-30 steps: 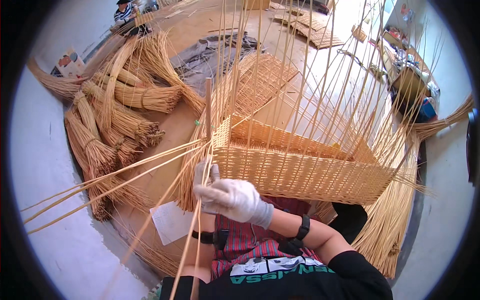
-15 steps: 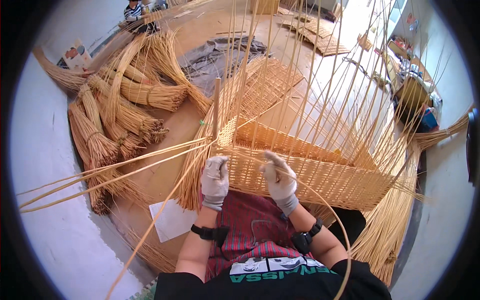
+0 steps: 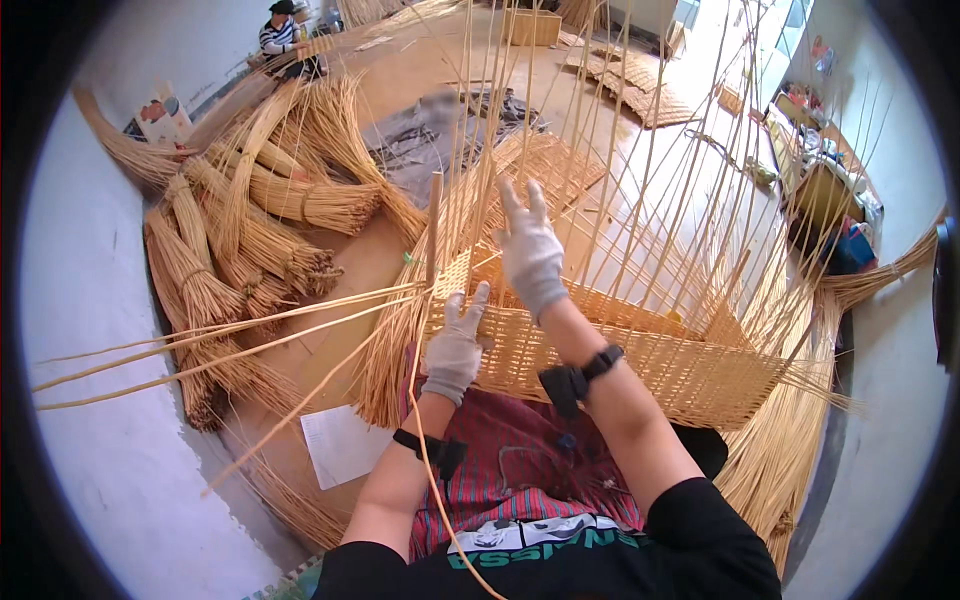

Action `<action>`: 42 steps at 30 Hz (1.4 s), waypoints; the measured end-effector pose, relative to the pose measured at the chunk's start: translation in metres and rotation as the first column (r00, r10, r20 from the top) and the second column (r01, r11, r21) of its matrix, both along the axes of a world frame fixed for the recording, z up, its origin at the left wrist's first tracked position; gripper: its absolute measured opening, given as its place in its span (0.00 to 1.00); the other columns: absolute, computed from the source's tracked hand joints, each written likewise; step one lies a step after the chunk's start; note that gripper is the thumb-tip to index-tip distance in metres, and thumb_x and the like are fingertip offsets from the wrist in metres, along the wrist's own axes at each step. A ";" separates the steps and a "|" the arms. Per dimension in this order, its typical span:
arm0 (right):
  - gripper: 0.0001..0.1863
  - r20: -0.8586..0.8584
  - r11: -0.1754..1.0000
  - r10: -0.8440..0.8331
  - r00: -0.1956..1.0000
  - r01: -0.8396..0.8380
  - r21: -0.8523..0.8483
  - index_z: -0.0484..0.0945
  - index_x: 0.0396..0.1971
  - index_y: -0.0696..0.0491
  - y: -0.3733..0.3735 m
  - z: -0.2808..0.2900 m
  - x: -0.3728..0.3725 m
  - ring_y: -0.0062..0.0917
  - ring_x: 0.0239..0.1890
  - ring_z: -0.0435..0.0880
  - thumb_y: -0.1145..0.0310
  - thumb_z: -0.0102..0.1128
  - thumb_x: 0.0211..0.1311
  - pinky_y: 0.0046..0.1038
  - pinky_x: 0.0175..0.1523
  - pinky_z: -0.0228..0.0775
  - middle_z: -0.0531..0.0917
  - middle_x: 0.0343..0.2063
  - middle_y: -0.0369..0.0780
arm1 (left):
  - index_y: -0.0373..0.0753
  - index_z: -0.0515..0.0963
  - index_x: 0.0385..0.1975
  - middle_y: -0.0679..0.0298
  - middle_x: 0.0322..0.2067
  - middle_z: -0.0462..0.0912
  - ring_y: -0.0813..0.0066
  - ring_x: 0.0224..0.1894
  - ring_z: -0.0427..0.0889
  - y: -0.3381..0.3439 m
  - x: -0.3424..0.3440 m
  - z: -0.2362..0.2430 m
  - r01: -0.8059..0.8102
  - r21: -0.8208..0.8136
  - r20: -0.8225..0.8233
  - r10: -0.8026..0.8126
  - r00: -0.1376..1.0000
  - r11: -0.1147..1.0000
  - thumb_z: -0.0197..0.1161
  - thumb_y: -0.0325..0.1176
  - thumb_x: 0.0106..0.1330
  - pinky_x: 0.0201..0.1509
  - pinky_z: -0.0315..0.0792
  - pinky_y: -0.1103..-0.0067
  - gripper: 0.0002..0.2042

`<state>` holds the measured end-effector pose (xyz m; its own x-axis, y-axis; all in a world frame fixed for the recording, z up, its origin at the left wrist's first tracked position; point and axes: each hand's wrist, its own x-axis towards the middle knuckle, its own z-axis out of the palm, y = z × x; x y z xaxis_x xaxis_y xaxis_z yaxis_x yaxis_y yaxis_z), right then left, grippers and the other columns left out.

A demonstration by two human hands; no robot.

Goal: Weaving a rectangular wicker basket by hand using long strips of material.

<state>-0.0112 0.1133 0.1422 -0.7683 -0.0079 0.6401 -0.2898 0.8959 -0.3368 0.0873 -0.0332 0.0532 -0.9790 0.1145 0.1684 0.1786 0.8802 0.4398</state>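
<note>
A half-woven rectangular wicker basket (image 3: 640,360) rests against my lap, with many tall upright stakes (image 3: 600,150) rising from its rim. My left hand (image 3: 455,348), in a white glove, lies flat against the near wall by the left corner, fingers apart. A thin loose strand (image 3: 430,470) runs down past that wrist. My right hand (image 3: 530,252), also gloved, is raised above the rim among the stakes with its fingers spread and nothing in it. A wooden post (image 3: 433,225) stands at the corner. Several long strands (image 3: 230,335) fan out to the left.
Tied bundles of wicker (image 3: 240,240) lie on the floor to the left, more stalks (image 3: 790,440) at the right. A white paper sheet (image 3: 340,445) lies by my left knee. Beyond are a grey cloth (image 3: 440,135), woven panels (image 3: 640,85), a cluttered table (image 3: 820,165) and a seated person (image 3: 285,35).
Both hands were together at the basket's left corner, then spread along the rim. Now my right hand has risen up among the stakes; my left stays by the corner.
</note>
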 end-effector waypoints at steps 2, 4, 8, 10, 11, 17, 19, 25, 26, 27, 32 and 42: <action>0.32 -0.184 0.976 0.038 0.982 -0.076 -0.202 0.61 0.71 0.41 0.006 0.014 -0.008 0.38 0.48 0.87 0.70 0.58 0.68 0.31 0.55 0.78 0.85 0.48 0.43 | 0.70 0.57 0.74 0.53 0.72 0.60 0.54 0.39 0.87 -0.001 0.002 -0.003 0.027 -0.006 -0.043 -0.027 0.999 1.000 0.72 0.31 0.56 0.38 0.81 0.64 0.46; 0.33 -0.195 0.743 0.208 0.959 -0.284 -0.606 0.58 0.72 0.41 0.025 0.002 0.008 0.35 0.47 0.86 0.70 0.56 0.70 0.31 0.48 0.80 0.81 0.53 0.42 | 0.69 0.59 0.73 0.53 0.70 0.62 0.54 0.41 0.86 -0.004 0.004 -0.007 0.018 0.011 0.001 -0.018 1.000 1.000 0.74 0.33 0.54 0.41 0.81 0.64 0.46; 0.18 -0.019 0.179 0.257 0.966 -0.067 -0.982 0.67 0.62 0.50 0.079 -0.074 0.103 0.19 0.31 0.83 0.70 0.53 0.76 0.22 0.33 0.78 0.84 0.32 0.37 | 0.64 0.63 0.72 0.53 0.69 0.65 0.56 0.45 0.85 0.000 0.000 -0.015 0.012 -0.046 -0.241 -0.023 0.970 0.999 0.77 0.37 0.52 0.43 0.81 0.66 0.44; 0.13 0.159 0.138 0.238 0.958 0.129 -0.982 0.70 0.57 0.52 0.097 -0.102 0.132 0.19 0.31 0.84 0.70 0.52 0.77 0.21 0.30 0.77 0.85 0.32 0.38 | 0.61 0.61 0.74 0.53 0.69 0.64 0.57 0.45 0.85 0.010 -0.007 -0.014 0.079 -0.075 -0.509 -0.106 0.854 0.994 0.76 0.38 0.56 0.44 0.80 0.68 0.43; 0.09 0.136 0.212 0.269 0.954 0.079 -0.974 0.72 0.53 0.51 0.104 -0.111 0.138 0.20 0.31 0.85 0.70 0.52 0.77 0.20 0.28 0.75 0.86 0.34 0.38 | 0.60 0.59 0.74 0.55 0.68 0.67 0.56 0.46 0.85 0.018 -0.012 -0.012 0.146 0.154 -0.416 -0.070 0.907 0.977 0.75 0.38 0.57 0.47 0.80 0.68 0.43; 0.05 0.247 0.145 0.331 0.911 0.209 -0.967 0.77 0.46 0.50 0.123 -0.112 0.117 0.24 0.29 0.88 0.68 0.56 0.75 0.20 0.26 0.74 0.88 0.39 0.39 | 0.68 0.53 0.75 0.58 0.56 0.82 0.53 0.38 0.85 0.042 -0.023 0.024 0.132 0.152 0.029 -0.138 0.990 0.980 0.66 0.38 0.67 0.41 0.77 0.64 0.39; 0.06 0.182 0.142 0.370 0.911 0.138 -0.980 0.78 0.46 0.50 0.130 -0.116 0.122 0.23 0.29 0.88 0.67 0.57 0.75 0.20 0.26 0.74 0.88 0.38 0.38 | 0.67 0.54 0.75 0.58 0.56 0.82 0.53 0.40 0.86 0.041 -0.023 0.037 0.135 0.057 0.060 -0.138 0.989 0.989 0.65 0.37 0.68 0.42 0.77 0.63 0.38; 0.10 0.326 0.184 0.180 0.928 0.293 -0.938 0.80 0.48 0.51 0.116 -0.113 0.134 0.19 0.40 0.86 0.66 0.61 0.72 0.21 0.34 0.77 0.87 0.38 0.35 | 0.53 0.63 0.71 0.50 0.39 0.87 0.51 0.36 0.86 0.081 -0.028 0.027 0.133 0.231 0.056 -0.149 0.987 0.964 0.52 0.44 0.77 0.39 0.78 0.62 0.24; 0.12 0.144 0.330 0.157 0.977 0.085 -0.940 0.78 0.51 0.53 0.108 -0.107 0.128 0.21 0.45 0.85 0.69 0.60 0.71 0.24 0.40 0.78 0.84 0.47 0.38 | 0.53 0.63 0.71 0.50 0.39 0.87 0.51 0.36 0.86 0.089 -0.025 0.018 0.139 0.243 -0.002 -0.143 0.990 0.960 0.52 0.44 0.77 0.39 0.78 0.62 0.24; 0.15 0.092 0.426 0.147 0.985 0.021 -0.904 0.76 0.55 0.55 0.101 -0.097 0.112 0.23 0.51 0.84 0.73 0.60 0.70 0.27 0.45 0.80 0.81 0.56 0.41 | 0.52 0.65 0.69 0.50 0.40 0.87 0.51 0.38 0.86 0.096 -0.026 0.012 0.087 0.145 0.115 -0.104 0.988 0.986 0.52 0.47 0.77 0.40 0.78 0.62 0.23; 0.34 -0.124 0.811 0.191 0.974 -0.228 -0.538 0.65 0.68 0.52 0.111 -0.035 0.039 0.28 0.56 0.81 0.90 0.51 0.61 0.34 0.60 0.76 0.58 0.75 0.44 | 0.50 0.70 0.62 0.53 0.42 0.87 0.52 0.43 0.87 0.111 -0.024 0.006 -0.038 0.232 0.075 0.021 0.997 0.972 0.54 0.54 0.74 0.43 0.78 0.60 0.23; 0.28 -0.012 0.970 -0.107 0.994 0.102 -0.221 0.60 0.71 0.47 0.199 -0.063 0.088 0.29 0.52 0.83 0.77 0.51 0.73 0.34 0.57 0.77 0.80 0.51 0.41 | 0.62 0.60 0.74 0.54 0.56 0.72 0.57 0.44 0.83 0.178 0.038 0.007 0.391 -0.077 -0.056 -0.396 0.917 0.917 0.71 0.38 0.59 0.45 0.77 0.62 0.41</action>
<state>0.0769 0.3126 0.0791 -0.7422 0.2146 0.6349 -0.2086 0.8263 -0.5232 0.1250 0.1443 0.0598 -0.8389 0.5008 0.2131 0.5440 0.7581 0.3598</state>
